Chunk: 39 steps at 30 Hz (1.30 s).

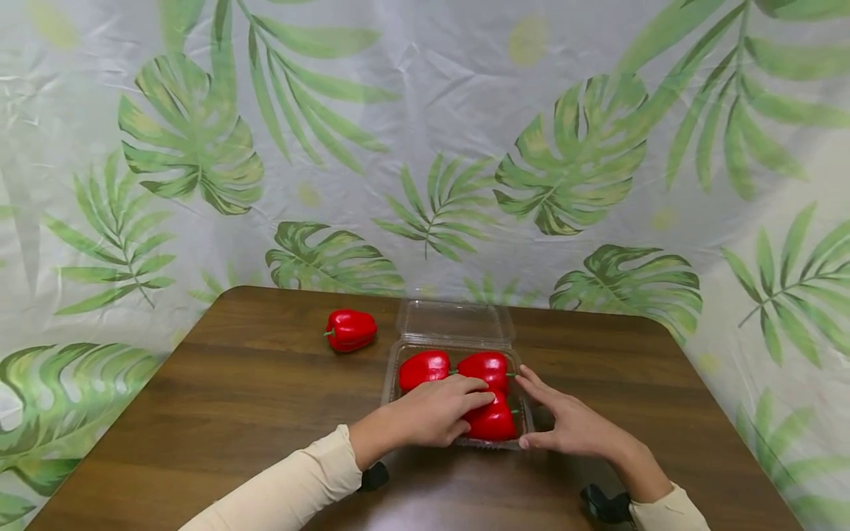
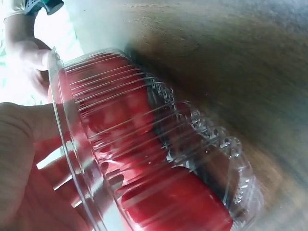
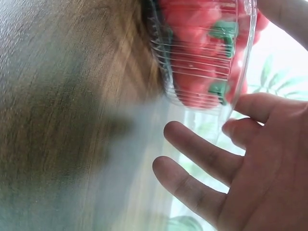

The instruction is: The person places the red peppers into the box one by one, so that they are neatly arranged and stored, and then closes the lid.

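A clear plastic clamshell box [image 1: 392, 372] lies on the table with its lid [image 1: 454, 321] folded back. Red bell peppers [image 1: 425, 367] with green stems sit inside it; three show in the head view. My left hand [image 1: 432, 409] reaches over the box and holds the front right bell pepper [image 1: 494, 420], fingers on top and thumb at the near side. The box's front left part is hidden beneath this hand. At the right side of the box, my right hand [image 1: 574, 424] touches the rim [image 3: 250, 53] with extended, spread fingers.
Another red bell pepper [image 1: 350, 330] lies on the brown wooden table [image 1: 265, 398], left of the lid. A leaf-patterned cloth [image 1: 438, 147] hangs behind the table. Dark wrist devices [image 1: 606, 505] sit below both hands.
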Each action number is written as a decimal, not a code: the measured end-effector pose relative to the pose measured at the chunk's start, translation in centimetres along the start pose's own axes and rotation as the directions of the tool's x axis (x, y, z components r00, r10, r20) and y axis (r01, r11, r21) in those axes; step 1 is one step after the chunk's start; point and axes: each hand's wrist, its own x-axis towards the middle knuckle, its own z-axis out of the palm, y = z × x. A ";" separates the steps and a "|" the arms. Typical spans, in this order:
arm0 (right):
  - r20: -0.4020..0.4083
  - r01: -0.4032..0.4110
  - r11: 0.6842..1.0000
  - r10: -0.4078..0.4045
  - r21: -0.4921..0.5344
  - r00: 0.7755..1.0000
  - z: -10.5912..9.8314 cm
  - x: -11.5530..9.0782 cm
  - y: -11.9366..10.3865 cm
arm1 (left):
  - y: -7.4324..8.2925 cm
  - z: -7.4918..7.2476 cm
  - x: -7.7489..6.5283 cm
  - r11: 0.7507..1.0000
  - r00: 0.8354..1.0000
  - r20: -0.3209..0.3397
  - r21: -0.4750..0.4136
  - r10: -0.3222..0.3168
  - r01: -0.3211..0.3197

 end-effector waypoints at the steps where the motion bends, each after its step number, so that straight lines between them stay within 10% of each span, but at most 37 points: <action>1: 0.004 0.000 1.000 0.000 0.003 1.000 0.0 0.0 0.0 | 0.0 0.0 0.0 1.000 1.000 0.004 -0.006 -0.003 0.003; 11: 0.008 0.005 1.000 -0.005 0.017 1.000 0.0 0.0 0.1 | -1.6 -1.6 -1.4 0.996 0.997 -0.065 -0.087 -0.034 0.028; 27: 0.012 -0.003 1.000 0.003 0.007 1.000 -0.2 0.1 -0.1 | -10.3 -6.4 -5.4 0.980 0.934 -0.303 -0.118 -0.188 0.159; 33: 0.015 0.001 1.000 -0.001 -0.018 1.000 -0.2 0.2 -0.3 | -15.3 -7.5 -7.2 0.913 0.885 -0.239 -0.193 -0.398 0.359; 39: 0.010 -0.003 0.999 0.003 -0.037 1.000 0.0 0.1 -0.2 | -18.0 -6.5 -8.2 0.869 0.869 -0.140 -0.233 -0.475 0.437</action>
